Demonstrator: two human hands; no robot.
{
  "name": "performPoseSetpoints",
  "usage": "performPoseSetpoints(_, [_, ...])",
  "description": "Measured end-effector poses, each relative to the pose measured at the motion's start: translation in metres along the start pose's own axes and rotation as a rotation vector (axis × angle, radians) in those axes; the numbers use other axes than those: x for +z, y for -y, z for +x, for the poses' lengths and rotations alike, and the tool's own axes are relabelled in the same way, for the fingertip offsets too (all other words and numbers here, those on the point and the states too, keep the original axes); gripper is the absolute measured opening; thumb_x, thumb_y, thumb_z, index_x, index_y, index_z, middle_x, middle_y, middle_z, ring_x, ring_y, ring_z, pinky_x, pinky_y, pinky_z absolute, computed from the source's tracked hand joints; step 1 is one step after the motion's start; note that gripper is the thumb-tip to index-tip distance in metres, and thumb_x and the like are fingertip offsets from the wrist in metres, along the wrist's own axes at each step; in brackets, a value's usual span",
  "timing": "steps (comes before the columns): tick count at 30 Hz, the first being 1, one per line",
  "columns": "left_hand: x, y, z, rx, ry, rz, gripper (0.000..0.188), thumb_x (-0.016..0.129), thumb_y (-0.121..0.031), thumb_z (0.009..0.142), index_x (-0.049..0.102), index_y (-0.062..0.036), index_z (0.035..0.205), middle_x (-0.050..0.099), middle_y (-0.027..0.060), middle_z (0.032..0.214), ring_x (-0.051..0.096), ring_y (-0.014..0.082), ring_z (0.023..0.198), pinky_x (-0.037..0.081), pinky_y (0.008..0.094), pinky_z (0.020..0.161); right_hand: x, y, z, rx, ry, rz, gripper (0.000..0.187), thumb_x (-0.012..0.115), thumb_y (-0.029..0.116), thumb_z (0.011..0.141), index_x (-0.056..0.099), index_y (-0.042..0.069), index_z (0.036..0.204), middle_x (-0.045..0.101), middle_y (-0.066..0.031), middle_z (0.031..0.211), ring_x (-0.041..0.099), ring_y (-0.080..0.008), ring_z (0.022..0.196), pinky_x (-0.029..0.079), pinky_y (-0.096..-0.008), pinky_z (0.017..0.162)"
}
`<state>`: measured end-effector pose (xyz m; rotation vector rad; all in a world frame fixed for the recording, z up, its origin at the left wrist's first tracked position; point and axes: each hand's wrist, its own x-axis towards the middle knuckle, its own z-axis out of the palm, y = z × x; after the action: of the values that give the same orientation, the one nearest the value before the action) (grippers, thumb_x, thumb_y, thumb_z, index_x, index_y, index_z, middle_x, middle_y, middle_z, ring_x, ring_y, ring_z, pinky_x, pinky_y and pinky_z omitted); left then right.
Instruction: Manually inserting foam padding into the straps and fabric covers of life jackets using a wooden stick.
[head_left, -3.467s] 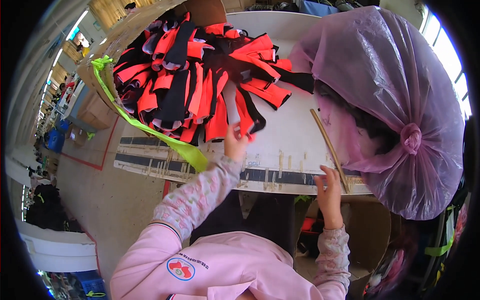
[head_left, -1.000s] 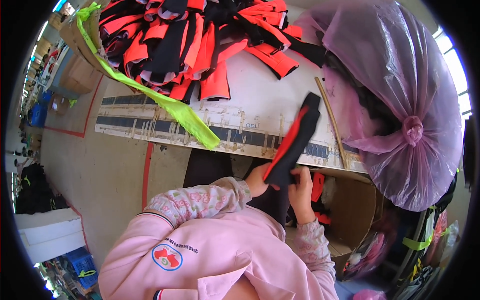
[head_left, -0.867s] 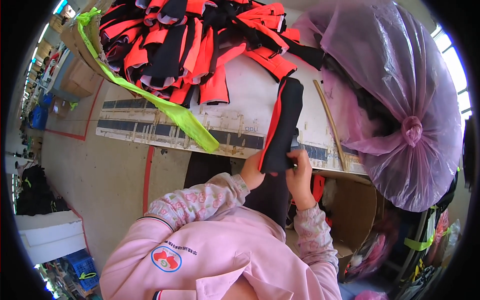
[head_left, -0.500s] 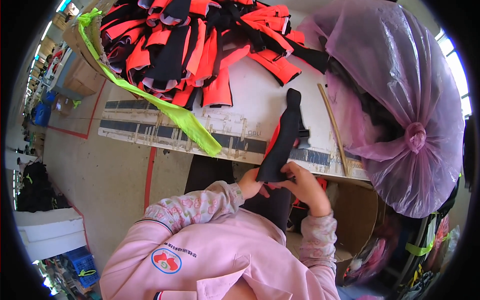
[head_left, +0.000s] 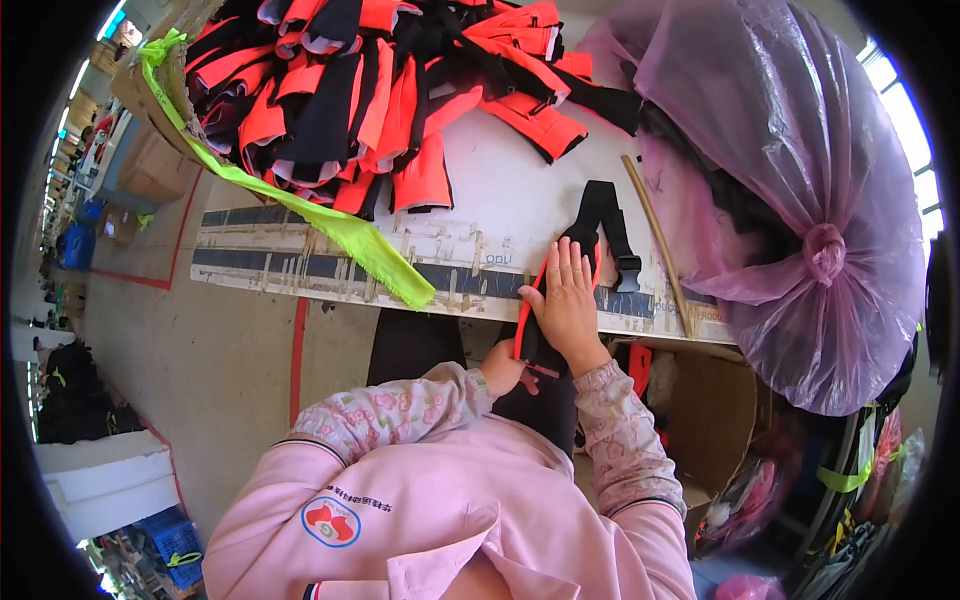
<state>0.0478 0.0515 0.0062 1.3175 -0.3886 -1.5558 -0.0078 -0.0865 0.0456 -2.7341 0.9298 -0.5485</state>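
A black and orange fabric strap (head_left: 527, 337) lies over the near edge of the table, its far end a black webbing loop with a black plastic buckle (head_left: 627, 273). My left hand (head_left: 503, 367) is closed on the strap's near end, just off the table edge; its fingertips are partly hidden under the fabric. Flat on top of the strap rests my right hand (head_left: 566, 305), fingers stretched out and pointing away from me. A large pile of similar orange and black pieces (head_left: 330, 110) covers the far left of the table.
A neon yellow fabric strip (head_left: 350, 235) hangs along the table's left side. To the right lie a thin wooden stick (head_left: 655, 240) and a big knotted purple plastic bag (head_left: 800, 150). Below the table's right edge stands an open cardboard box (head_left: 710, 420).
My right hand has moved from the strap's near end up onto its top and flattened out. The strap now lies flatter, its webbing and buckle spread to the right.
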Motion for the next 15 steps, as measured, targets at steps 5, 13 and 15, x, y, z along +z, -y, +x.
performPoseSetpoints(5, [0.006, -0.017, 0.003, 0.145, -0.001, -0.052, 0.026, 0.034, -0.014, 0.094, 0.053, 0.0025, 0.103, 0.065, 0.0168, 0.09, 0.062, 0.0211, 0.056, 0.052, 0.0276, 0.06, -0.016, -0.022, 0.032, -0.127, -0.148, 0.332, 0.053, 0.06, 0.022, 0.082, 0.041, 0.001, 0.127, 0.041, -0.0197, 0.131, 0.035, -0.0343, 0.125, 0.03, -0.0402, 0.102])
performPoseSetpoints(13, [0.002, -0.09, 0.002, 0.493, 0.009, 0.203, 0.021, 0.041, -0.014, 0.093, 0.053, 0.0012, 0.099, 0.063, 0.0125, 0.083, 0.06, 0.0182, 0.055, 0.05, 0.0266, 0.051, -0.043, -0.078, 0.015, 0.337, -0.005, -0.017, 0.041, 0.067, 0.024, 0.073, 0.055, 0.007, 0.109, 0.053, -0.014, 0.092, 0.057, -0.0339, 0.082, 0.047, -0.0414, 0.068])
performPoseSetpoints(15, [0.003, -0.077, 0.007, 0.391, 0.142, 0.145, 0.02, 0.041, -0.012, 0.091, 0.053, -0.001, 0.104, 0.064, 0.0115, 0.088, 0.059, 0.0166, 0.056, 0.048, 0.0265, 0.047, -0.034, -0.085, 0.017, 0.362, -0.028, 0.024, 0.037, 0.066, 0.024, 0.074, 0.057, 0.008, 0.106, 0.054, -0.0142, 0.092, 0.057, -0.0343, 0.08, 0.047, -0.0422, 0.067])
